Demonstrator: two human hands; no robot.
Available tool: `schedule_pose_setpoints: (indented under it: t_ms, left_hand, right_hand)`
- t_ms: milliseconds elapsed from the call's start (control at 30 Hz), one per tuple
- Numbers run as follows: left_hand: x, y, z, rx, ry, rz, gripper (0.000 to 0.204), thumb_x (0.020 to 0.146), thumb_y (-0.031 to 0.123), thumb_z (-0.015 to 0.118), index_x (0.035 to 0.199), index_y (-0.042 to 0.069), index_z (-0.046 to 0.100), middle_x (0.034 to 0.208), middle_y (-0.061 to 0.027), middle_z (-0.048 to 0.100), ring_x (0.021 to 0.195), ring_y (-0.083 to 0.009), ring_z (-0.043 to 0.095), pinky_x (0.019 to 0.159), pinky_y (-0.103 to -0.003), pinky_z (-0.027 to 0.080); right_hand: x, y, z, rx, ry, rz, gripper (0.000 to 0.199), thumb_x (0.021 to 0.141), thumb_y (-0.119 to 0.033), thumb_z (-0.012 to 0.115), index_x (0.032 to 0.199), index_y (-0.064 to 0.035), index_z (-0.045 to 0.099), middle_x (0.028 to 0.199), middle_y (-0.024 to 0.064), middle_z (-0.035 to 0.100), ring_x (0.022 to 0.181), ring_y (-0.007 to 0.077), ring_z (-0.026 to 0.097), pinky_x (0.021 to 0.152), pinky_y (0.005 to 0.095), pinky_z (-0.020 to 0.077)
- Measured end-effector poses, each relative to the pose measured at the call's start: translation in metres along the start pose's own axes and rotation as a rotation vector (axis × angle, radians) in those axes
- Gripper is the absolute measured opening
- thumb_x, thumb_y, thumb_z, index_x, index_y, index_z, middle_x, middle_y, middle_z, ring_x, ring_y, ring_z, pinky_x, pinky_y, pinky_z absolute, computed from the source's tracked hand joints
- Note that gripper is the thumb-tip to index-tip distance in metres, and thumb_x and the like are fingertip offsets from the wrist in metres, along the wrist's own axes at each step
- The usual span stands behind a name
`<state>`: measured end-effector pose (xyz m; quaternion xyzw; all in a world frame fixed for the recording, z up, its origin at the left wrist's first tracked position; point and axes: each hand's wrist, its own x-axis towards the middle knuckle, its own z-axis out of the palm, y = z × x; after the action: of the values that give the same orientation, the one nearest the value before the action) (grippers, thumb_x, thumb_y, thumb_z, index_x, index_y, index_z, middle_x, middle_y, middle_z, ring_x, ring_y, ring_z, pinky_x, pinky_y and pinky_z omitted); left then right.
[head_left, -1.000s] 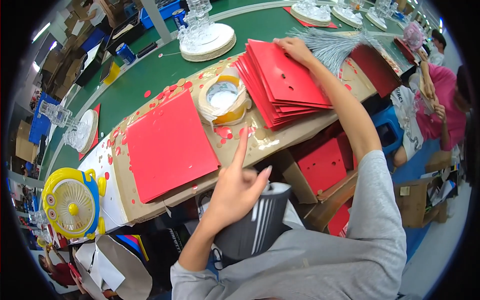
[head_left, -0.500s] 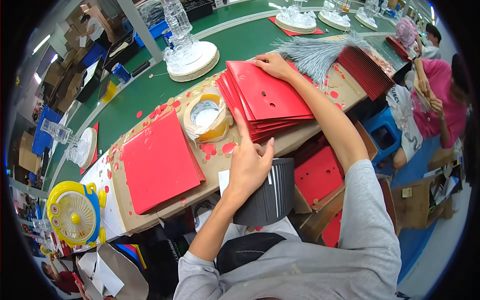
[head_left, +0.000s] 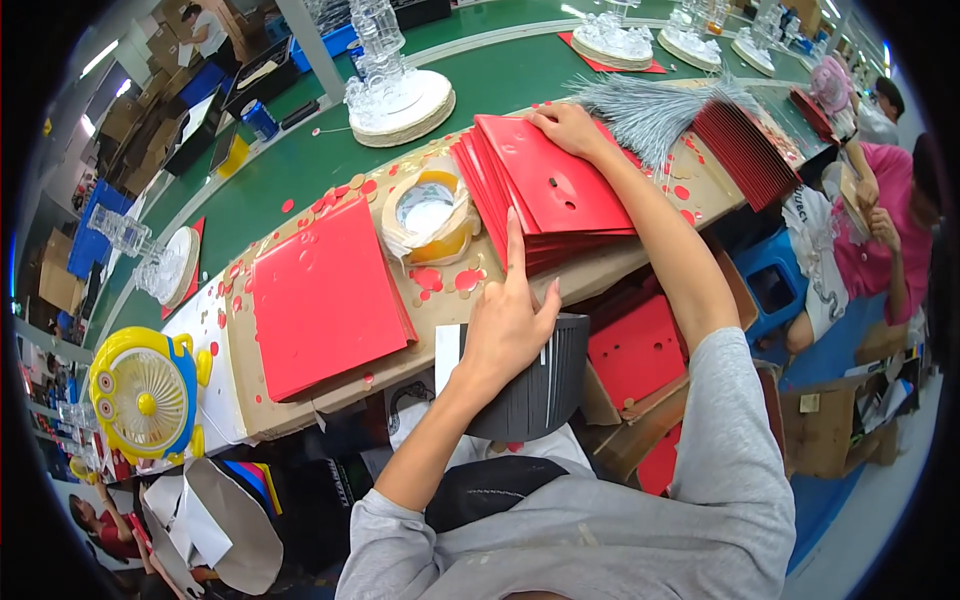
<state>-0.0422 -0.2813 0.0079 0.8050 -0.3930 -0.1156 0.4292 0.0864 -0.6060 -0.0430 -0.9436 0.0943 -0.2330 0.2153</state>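
Plainly, left hand (head_left: 508, 325) pointing, right hand (head_left: 570, 131) outstretched

Red sheet stack (head_left: 535, 190): glossy, many-layered, just above centre of the frame
Top sheet: two small dark holes right of its middle
Pose: lying at a slant, left and lower edges staggered like a loose fan

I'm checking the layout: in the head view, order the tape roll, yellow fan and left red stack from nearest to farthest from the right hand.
From the right hand:
1. Tape roll, on its left.
2. Left red stack, farther left.
3. Yellow fan, at far left.
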Motion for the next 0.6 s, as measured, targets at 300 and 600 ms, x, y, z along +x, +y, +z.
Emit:
schedule_pose_setpoints:
  t_ms: [300, 600]
  left_hand:
    - [-0.054, -0.012, -0.063, -0.231, 0.266, -0.106, 0.029, 0.093, 0.010, 0.062, 0.121, 0.001, 0.066, 0.044, -0.0066, 0.041, 0.039, -0.0098, 0.036, 0.044, -0.033, 0.030]
    - [-0.077, -0.027, -0.089, -0.349, 0.395, -0.187, 0.032, 0.096, 0.011, 0.059, 0.126, 0.001, 0.063, 0.043, -0.0003, 0.038, 0.042, -0.0035, 0.032, 0.043, -0.029, 0.025]
  right_hand:
    - [-0.062, -0.142, -0.070, 0.268, 0.339, -0.320, 0.022, 0.094, -0.019, 0.065, 0.105, -0.0017, 0.072, 0.106, 0.0131, 0.072, 0.092, 0.0221, 0.068, 0.087, 0.0318, 0.0516]
    - [-0.261, -0.294, -0.056, 0.439, -0.063, -0.472, 0.038, 0.063, 0.000, 0.081, 0.100, -0.0031, 0.075, 0.093, 0.0096, 0.064, 0.080, 0.0261, 0.061, 0.068, 0.0340, 0.0502]
